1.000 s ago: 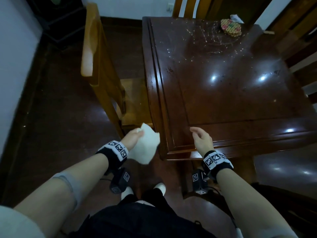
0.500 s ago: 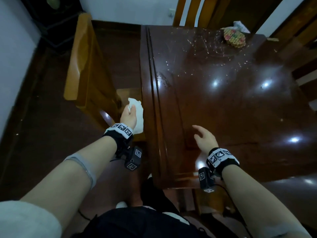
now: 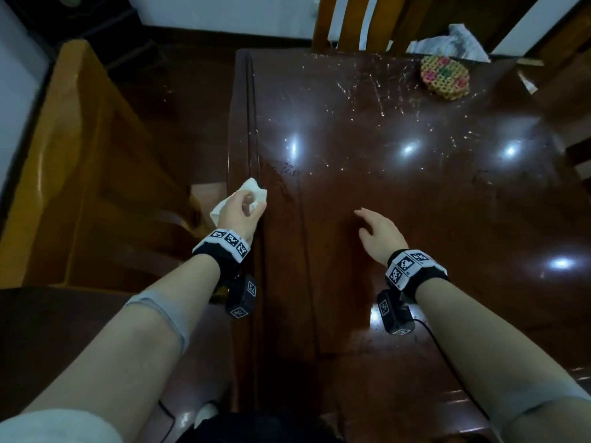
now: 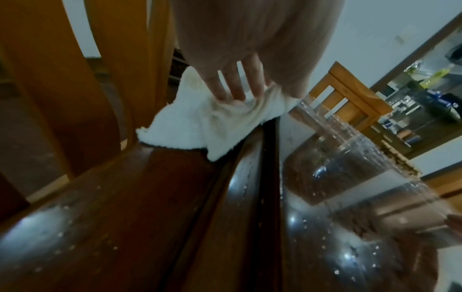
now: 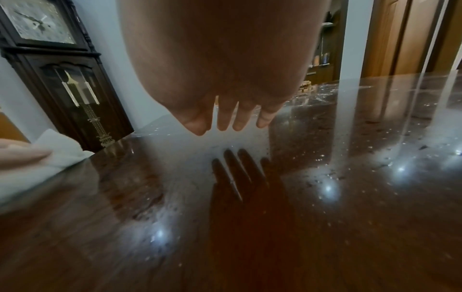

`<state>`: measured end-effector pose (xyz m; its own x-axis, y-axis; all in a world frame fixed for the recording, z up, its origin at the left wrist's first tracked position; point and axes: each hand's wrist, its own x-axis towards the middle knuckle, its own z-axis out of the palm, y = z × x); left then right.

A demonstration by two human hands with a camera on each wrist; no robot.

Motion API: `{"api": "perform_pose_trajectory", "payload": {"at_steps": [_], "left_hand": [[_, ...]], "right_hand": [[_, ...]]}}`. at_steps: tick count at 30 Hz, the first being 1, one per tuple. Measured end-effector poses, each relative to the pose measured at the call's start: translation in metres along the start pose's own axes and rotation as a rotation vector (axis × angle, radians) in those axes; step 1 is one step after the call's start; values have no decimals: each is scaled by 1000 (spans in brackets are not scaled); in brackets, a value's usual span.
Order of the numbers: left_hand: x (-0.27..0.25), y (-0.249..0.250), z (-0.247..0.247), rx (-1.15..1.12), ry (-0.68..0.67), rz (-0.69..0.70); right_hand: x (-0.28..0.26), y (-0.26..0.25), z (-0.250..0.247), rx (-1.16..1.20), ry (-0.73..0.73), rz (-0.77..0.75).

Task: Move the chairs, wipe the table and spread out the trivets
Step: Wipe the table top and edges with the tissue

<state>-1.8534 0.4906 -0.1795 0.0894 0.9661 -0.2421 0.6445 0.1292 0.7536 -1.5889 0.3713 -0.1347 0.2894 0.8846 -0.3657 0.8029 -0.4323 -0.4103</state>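
Head view: dark glossy table (image 3: 399, 219) fills the centre and right. Left hand (image 3: 240, 212) sits at the table's left edge, fingers curled round a white cloth (image 3: 252, 190) that lies on the raised rim moulding. Right hand (image 3: 379, 233) is over the tabletop, inboard of the edge, fingers loosely spread, holding nothing. Stack of woven trivets (image 3: 444, 76) is at the far right corner, well apart from both hands, near the far edge. Crumpled pale paper (image 3: 454, 43) lies just behind it. Crumbs and streaks scattered over the far half of the top. One wooden chair (image 3: 83, 174) stands left of the table, its seat just beside the left edge under the cloth hand; bare dark floor (image 3: 179, 100) shows between chair back and table further out. Second chair's back slats (image 3: 361, 20) rise at the far edge.

Left wrist view: fingers (image 4: 232, 85) press down into the cloth (image 4: 200, 128), bunching it against the rim groove of the table (image 4: 250, 197). Chair slats (image 4: 120, 59) close on the left. Wet streaks on the top to the right.

Right wrist view: fingers (image 5: 225, 116) straight and slightly apart, above the table (image 5: 325, 217), a gap between tips and their reflection; contact cannot be told. Cloth (image 5: 60, 150) and other hand's fingertip at the left edge. Tall pendulum clock (image 5: 57, 69) stands against the wall beyond. The trivets (image 5: 305, 86) show small at the far edge.
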Motion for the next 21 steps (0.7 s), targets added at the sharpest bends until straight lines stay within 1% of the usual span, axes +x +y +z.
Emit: {"api": "perform_pose_trajectory", "payload": {"at_steps": [2,4,7,9,10,13,15,18,21], "left_hand": [[4,-1,7,140,-20,31],[7,-1,11,265,-40,16],[9,1,17,385,-78,33],[10,2,18,402,-72,49],[9,2,18,396,-69,46],[6,0,17,349,-82,24],[3,-2,16,315,-88,27],[-6,-11,11,288,-123,50],[-22,-19,5,294,-174,79]], "right_hand": [[9,2,-1,-8,11,-5],[14,3,2,-22,27,-14],[20,4,9,-48,9,-35],[22,4,15,-66,1,-47],[22,4,17,-58,20,-54],[17,2,24,34,172,-110],[12,-1,30,55,234,-166],[2,-6,42,58,240,-212],[-13,-11,53,70,231,-189]]}}
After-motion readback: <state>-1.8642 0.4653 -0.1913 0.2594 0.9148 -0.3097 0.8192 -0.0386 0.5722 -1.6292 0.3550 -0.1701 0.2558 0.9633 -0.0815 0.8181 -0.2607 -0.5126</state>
